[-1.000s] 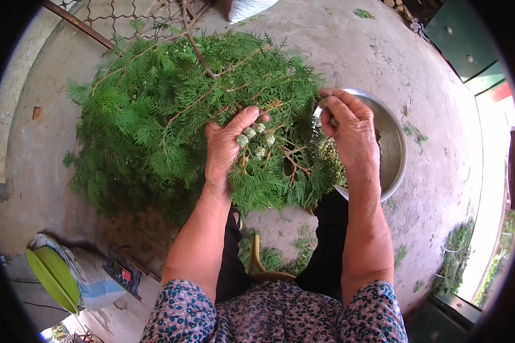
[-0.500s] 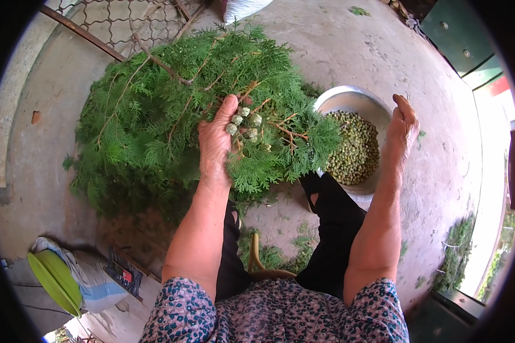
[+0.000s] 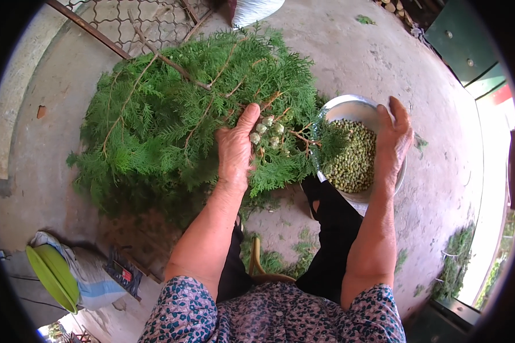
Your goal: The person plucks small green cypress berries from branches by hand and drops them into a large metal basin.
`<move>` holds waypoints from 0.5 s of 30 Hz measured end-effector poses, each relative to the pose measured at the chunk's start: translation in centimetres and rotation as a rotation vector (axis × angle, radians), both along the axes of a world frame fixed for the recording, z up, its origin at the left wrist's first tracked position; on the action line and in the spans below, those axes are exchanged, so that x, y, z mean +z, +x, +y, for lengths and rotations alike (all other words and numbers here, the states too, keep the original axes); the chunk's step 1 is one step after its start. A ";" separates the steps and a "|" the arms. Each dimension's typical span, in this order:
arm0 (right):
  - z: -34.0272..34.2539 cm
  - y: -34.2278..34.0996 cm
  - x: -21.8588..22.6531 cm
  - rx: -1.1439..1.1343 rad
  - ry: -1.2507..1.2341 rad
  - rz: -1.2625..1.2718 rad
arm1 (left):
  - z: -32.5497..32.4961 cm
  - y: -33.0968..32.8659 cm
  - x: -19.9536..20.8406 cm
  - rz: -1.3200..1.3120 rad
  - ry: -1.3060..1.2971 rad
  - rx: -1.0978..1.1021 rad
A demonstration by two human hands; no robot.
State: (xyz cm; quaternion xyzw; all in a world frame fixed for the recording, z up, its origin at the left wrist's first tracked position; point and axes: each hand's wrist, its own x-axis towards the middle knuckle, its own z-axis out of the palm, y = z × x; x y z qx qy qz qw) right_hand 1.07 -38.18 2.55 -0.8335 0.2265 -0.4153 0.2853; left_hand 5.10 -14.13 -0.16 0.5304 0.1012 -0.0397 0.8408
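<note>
The left hand [image 3: 233,151] is closed around a leafy branch [image 3: 269,178], thumb pressed along the top and fingers mostly lost in the greenery. Its cluster of round, pale-green cones [image 3: 261,129] sits just past the thumb, at about two o'clock from that hand; I'd say the grip is set there to steady the stems while leaving the cones bare and easy to get at.

The right hand [image 3: 396,137] hangs at the metal basin's three o'clock side, thumb and fingers loosely parted, apparently around nothing, though I can't make out the palm. The metal basin [image 3: 355,110] itself stands on the floor [image 3: 435,171] at about one o'clock from the person, just past the dark right trouser leg [image 3: 340,206], a spot that likely keeps that arm's reach short. Inside lies a heap of small green-brown pieces [image 3: 352,160], banked toward the side nearest the branches.

The big pile of foliage [image 3: 154,114] spreads from ten to twelve o'clock, its sprays overhanging the basin's nine o'clock rim. Lying so close, it probably takes much of the held branch's weight.
</note>
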 end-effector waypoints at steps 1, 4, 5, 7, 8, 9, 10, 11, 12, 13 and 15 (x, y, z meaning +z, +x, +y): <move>2.1 -0.1 0.6 0.126 0.140 0.003 | 0.0 0.0 0.0 -0.001 0.002 0.005; 6.6 -0.2 1.6 0.686 0.037 0.102 | -0.6 -0.3 0.1 0.076 0.016 0.006; 7.6 -0.2 1.4 0.800 0.004 0.160 | -0.7 -0.4 0.2 0.076 0.018 0.010; 8.1 0.0 0.1 0.868 -0.043 0.212 | -0.9 -0.5 0.8 0.131 0.006 -0.024; 8.4 0.0 -0.2 0.870 -0.043 0.211 | -0.8 -0.6 0.9 0.125 0.046 -0.024; 8.7 -0.1 -0.4 0.892 -0.025 0.209 | -0.8 -0.5 0.8 0.125 0.045 -0.026; 8.8 -0.1 -0.5 0.915 -0.007 0.206 | -0.7 -0.3 0.7 0.143 0.010 -0.042; 8.7 0.0 -0.4 0.913 -0.009 0.208 | -0.7 -0.2 0.6 0.161 -0.025 -0.058; 8.8 0.1 -0.1 0.909 0.086 0.182 | -0.6 0.0 0.6 0.119 -0.079 -0.064; 9.0 0.2 0.1 0.904 0.181 0.156 | -0.4 -0.1 0.7 0.118 -0.077 -0.060; 8.5 0.2 -0.1 0.853 0.246 0.145 | -0.6 -0.7 1.2 0.114 0.085 -0.143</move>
